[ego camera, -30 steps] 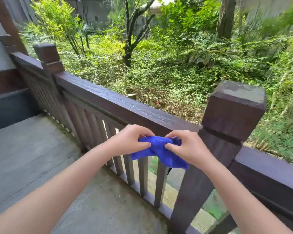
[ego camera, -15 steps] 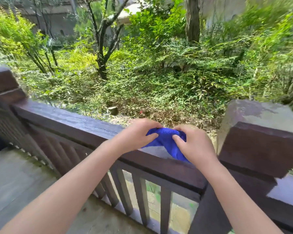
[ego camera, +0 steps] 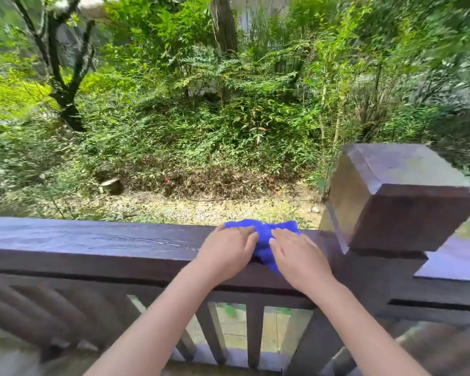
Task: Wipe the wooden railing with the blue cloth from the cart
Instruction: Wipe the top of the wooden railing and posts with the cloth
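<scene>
Left hand (ego camera: 227, 249) and right hand (ego camera: 296, 257) flat, fingers straight, on blue cloth (ego camera: 264, 232) atop wooden railing (ego camera: 92, 240)

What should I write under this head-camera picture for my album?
Left hand and right hand press a blue cloth onto the wooden railing beside a square post, with garden bushes beyond.

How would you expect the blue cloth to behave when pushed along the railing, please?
Probably floppy: the blue cloth drapes over the railing edge. Likely bunches rather than slides flat, since it lies crumpled under the left hand and right hand.
</scene>
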{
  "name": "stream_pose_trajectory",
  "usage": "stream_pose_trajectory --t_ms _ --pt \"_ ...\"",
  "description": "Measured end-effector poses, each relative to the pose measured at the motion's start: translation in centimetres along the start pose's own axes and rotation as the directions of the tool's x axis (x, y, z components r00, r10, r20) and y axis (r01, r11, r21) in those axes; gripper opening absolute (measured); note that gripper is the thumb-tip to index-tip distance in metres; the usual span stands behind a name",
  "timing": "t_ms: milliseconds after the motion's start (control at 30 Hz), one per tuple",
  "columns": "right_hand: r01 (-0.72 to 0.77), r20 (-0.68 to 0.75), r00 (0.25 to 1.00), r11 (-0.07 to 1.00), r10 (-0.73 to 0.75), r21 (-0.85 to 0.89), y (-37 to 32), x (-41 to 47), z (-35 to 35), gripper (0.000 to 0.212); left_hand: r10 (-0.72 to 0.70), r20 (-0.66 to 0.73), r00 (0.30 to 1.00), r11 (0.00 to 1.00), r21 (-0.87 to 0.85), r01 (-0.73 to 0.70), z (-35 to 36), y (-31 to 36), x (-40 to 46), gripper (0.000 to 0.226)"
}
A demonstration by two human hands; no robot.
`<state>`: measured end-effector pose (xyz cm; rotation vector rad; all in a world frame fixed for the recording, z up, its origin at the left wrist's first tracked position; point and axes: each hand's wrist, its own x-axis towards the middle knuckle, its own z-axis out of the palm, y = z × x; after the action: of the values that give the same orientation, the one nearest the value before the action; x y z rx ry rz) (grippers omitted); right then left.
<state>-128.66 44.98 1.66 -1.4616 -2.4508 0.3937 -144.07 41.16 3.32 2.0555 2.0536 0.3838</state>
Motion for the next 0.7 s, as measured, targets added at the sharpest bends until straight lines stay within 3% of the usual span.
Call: stream_pose_trajectory --t_ms 267,500,600,700 --pt "-0.031 0.041 0.998 0.987 0.038 -0.157 0.8 1.0 2.5 0.053 0.049 -0.08 0.996 0.98 0.196 -0.032 3.7 -1.6 0.3 0.052" --pt "0.129 0.0 0.992 0.988 -0.13 -0.083 -5.6 2.4 6.1 0.057 0.021 -0.127 0.992 0.909 0.415 0.034 0.8 -8.8 -3.3 0.066" --pt "0.21 0.035 0.977 0.977 -0.208 -0.033 -9.2 3.5 7.1 0.056 -0.097 -0.106 0.99 0.9 0.415 0.133 -1.2 -11.6 -4.9 0.059" --pt "0.257 0.063 0.964 0.965 -0.259 0.044 -8.7 3.6 6.5 0.056 -0.142 -0.141 0.98 0.961 0.219 0.171 -1.5 -10.6 -3.8 0.05"
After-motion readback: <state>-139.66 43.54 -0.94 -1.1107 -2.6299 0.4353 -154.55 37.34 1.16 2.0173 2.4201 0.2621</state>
